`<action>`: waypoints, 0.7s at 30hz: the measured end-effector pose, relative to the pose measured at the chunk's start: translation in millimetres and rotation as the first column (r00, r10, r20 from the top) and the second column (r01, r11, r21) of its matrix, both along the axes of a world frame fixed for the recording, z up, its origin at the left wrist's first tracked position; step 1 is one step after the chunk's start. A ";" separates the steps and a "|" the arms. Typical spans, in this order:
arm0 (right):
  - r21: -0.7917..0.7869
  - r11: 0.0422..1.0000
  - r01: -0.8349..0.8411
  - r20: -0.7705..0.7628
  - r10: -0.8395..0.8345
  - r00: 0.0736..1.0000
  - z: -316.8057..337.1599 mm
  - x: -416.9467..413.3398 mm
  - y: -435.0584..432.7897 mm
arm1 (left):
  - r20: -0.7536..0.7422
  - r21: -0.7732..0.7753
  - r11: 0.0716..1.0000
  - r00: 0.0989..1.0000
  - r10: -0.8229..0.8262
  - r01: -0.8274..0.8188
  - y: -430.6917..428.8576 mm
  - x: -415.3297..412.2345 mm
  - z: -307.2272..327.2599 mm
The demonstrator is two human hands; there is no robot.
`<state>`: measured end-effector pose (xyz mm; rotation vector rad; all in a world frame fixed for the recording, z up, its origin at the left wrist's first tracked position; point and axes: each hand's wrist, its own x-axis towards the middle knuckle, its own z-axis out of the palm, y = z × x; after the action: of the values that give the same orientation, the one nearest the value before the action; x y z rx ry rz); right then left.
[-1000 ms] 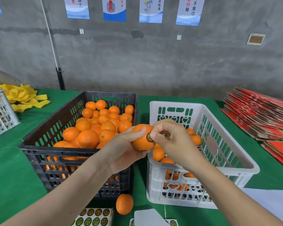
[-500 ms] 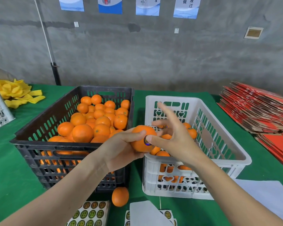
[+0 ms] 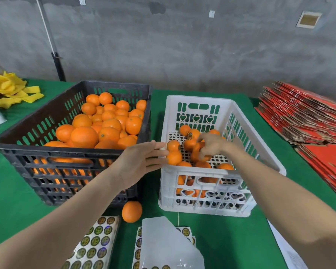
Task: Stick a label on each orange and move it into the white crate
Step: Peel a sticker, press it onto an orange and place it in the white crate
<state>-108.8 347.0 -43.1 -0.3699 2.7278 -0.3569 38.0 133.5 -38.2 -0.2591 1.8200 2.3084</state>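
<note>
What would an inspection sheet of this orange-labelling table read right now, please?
Surface: green table cover, flat.
Job's things: black crate heaped with oranges; white crate partly filled, some fruit showing labels; label sheets at the near edge.
Clutter: loose orange on the cover in front of the black crate; peeled backing sheet; yellow strips; red flattened cartons; white paper.
Grips: left hand open beside the white crate's rim, holding nothing; right hand inside the white crate, grip curled on held orange, blurred.
Cables: thin white line down the wall to a black post; cable or rod, cannot tell.
Surroundings: grey concrete wall.
</note>
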 end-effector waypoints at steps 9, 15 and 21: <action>0.478 0.869 -0.129 0.069 0.109 0.992 -25.2 -8.0 5.8 | -0.053 -0.108 0.991 0.994 -0.091 0.085 -6.0 21.1 -29.9; -0.397 0.906 -0.147 -0.586 -0.127 0.800 -5.7 37.1 -15.1 | 0.398 -0.810 0.337 0.872 -0.286 0.480 16.2 28.2 -107.2; -0.481 0.652 -0.586 -0.619 0.221 0.754 -26.9 144.5 -36.5 | 0.436 -0.874 0.072 0.841 -0.319 0.481 23.9 35.6 -149.6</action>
<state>35.7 310.5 -69.9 -1.4715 2.7589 -1.2473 73.6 157.4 -187.8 -0.0142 2.5655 0.4133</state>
